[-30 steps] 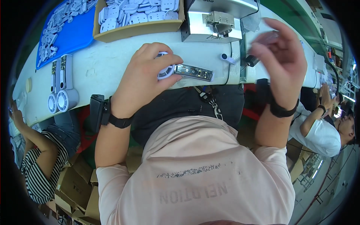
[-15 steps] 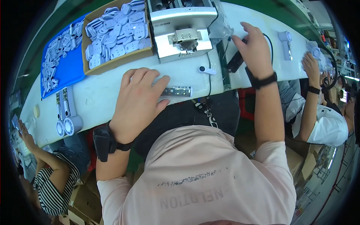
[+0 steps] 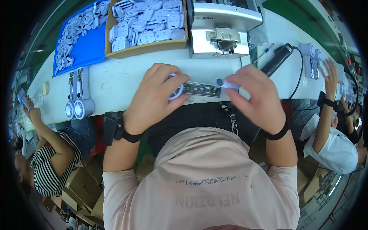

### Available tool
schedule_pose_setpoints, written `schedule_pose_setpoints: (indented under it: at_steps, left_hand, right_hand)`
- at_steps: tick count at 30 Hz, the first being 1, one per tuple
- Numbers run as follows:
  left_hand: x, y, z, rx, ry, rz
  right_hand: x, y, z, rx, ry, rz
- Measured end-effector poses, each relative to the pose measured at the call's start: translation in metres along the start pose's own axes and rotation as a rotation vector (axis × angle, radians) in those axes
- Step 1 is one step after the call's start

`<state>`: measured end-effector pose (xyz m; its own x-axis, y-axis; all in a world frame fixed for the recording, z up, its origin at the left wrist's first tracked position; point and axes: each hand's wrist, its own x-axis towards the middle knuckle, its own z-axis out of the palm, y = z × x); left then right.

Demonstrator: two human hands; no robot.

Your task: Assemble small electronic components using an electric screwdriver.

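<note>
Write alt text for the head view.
Seen from above, a left hand and right hand hold a white part with a dark strip at a white bench. Behind sit a box of white parts and a metal machine.

I see a long narrow circuit strip (image 3: 201, 89) lying flat at the white desk's near edge, round white end (image 3: 175, 92) at its left, small white handle piece (image 3: 229, 84) at its right

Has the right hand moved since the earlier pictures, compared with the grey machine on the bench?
Yes. The right hand came down and leftward from beside the grey machine to the bench edge, now holding a small white part.
</note>
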<state>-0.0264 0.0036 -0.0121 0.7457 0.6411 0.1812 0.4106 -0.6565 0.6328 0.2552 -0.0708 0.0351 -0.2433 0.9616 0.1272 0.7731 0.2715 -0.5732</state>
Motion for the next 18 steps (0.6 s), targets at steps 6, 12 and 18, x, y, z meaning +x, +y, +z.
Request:
schedule_pose_setpoints:
  at_steps: [6, 12, 18]
  left_hand:
    - [0.000, 0.005, 0.007, -0.023, 0.056, -0.005]
    - [0.000, 0.004, 0.006, -0.083, 0.121, 0.023]
    - [0.002, -0.002, 0.010, -0.074, 0.139, 0.100]
  right_hand:
    - [0.027, -0.028, 0.028, -0.011, -0.080, -0.197]
    - [0.028, -0.022, 0.037, 0.005, -0.102, -0.186]
    - [0.022, -0.011, 0.044, 0.084, -0.056, -0.148]
